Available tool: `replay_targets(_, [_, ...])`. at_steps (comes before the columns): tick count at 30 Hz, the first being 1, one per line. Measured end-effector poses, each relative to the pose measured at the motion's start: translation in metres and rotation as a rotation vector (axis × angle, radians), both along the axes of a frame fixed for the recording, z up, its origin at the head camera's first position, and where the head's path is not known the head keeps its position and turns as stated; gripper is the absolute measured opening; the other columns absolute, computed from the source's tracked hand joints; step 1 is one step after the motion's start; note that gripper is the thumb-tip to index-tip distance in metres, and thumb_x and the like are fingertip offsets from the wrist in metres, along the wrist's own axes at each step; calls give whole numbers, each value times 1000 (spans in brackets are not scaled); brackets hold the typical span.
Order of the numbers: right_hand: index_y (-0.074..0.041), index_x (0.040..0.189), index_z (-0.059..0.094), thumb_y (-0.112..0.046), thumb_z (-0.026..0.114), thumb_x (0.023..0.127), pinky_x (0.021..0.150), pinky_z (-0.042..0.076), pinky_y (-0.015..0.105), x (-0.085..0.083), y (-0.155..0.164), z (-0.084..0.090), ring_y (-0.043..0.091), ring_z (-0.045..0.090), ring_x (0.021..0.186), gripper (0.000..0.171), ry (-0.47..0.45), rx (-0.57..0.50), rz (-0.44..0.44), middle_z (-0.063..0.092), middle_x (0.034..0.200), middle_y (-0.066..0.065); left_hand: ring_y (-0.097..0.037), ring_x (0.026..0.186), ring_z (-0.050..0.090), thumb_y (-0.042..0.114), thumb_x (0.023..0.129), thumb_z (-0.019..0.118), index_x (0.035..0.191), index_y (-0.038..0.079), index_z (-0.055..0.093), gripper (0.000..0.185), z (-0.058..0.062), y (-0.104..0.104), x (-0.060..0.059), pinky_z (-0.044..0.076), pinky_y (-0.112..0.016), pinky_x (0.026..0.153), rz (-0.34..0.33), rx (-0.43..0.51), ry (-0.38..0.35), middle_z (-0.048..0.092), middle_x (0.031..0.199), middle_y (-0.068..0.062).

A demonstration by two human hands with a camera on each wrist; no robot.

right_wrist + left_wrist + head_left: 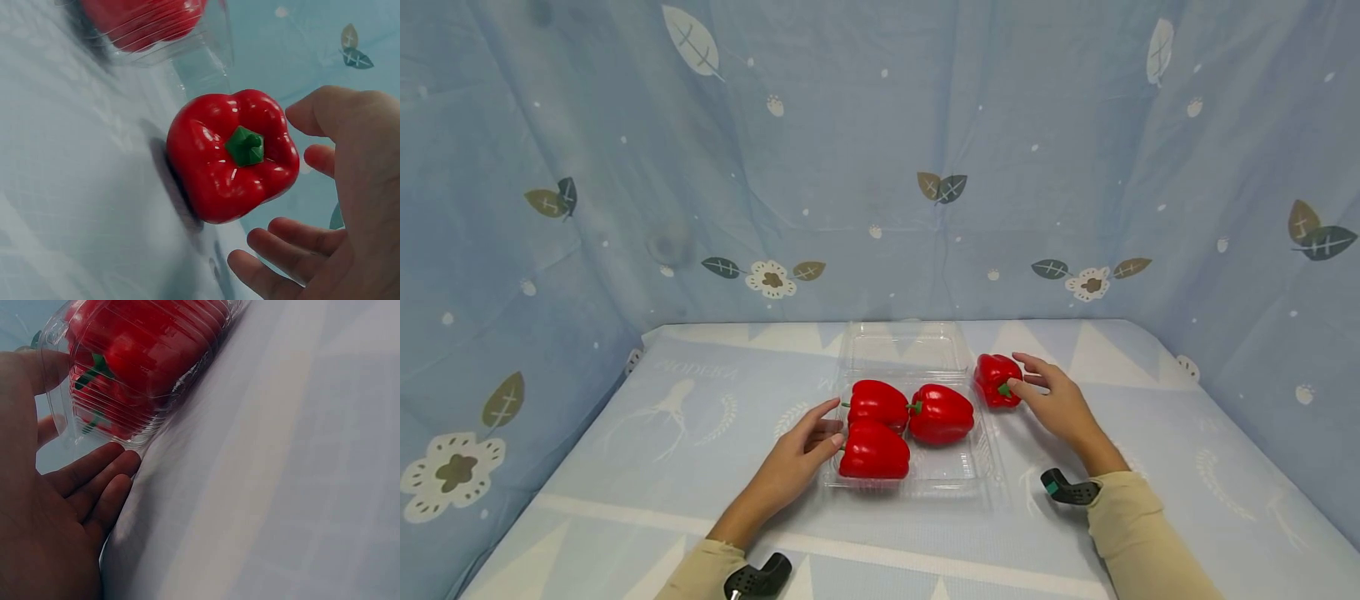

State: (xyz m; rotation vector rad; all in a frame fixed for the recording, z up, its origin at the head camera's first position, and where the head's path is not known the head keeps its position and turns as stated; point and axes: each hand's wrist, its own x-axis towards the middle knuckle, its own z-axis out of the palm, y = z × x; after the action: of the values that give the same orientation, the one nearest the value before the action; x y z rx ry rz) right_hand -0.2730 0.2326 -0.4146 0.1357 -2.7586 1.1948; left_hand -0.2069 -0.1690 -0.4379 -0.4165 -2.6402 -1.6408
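Right hand [1060, 404], grip wide open, fingertips at the loose red pepper [997, 379] beside the clear tray [958, 471], mid-desk. Left hand [801, 454], fingers straight, rests against the tray's left edge.

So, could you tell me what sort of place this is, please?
Probably a makeshift recording booth, not a kitchen: leaf-print blue fabric curtains off three sides, a matching cloth covers the table, and the only goods are red peppers in a clear plastic tray.

Left hand [805, 454] fingers extended, right hand [1056, 404] loosely spread, both forearms stretched forward
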Motion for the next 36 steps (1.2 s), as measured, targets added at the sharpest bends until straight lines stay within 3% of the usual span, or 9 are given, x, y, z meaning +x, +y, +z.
replay_targets(8, [-27, 147, 36, -51, 65, 85, 88, 49, 54, -1, -6, -6, 40, 43, 126, 71, -41, -20, 21, 39, 145, 14, -15, 108, 60, 35, 93, 61, 145, 27, 40, 56, 2, 0, 2, 49, -37, 94, -8, -10, 4, 61, 120, 1])
replay_targets(14, [-25, 147, 36, -43, 72, 82, 89, 49, 52, -1, -12, -8, 40, 44, 124, 76, -9, -35, 60, 41, 141, 14, -15, 108, 60, 33, 93, 61, 145, 26, 40, 56, 0, -1, 0, 48, -37, 94, -10, -6, 13, 61, 120, 0])
replay_targets(26, [-18, 147, 30, -27, 80, 77, 93, 46, 53, -3, -19, -12, 35, 47, 120, 87, 51, 73, 74, 47, 137, 15, -13, 107, 60, 32, 93, 61, 144, 29, 41, 55, 2, 0, 0, 48, -34, 93, 1, -11, 5, 62, 120, 3])
replay_targets(36, [-20, 147, 28, -29, 79, 79, 96, 42, 57, -1, -19, -15, 37, 49, 120, 86, 89, 146, 45, 50, 134, 18, -14, 108, 60, 32, 93, 62, 144, 28, 41, 56, 2, 0, 1, 48, -36, 94, 3, -8, 5, 62, 120, 3])
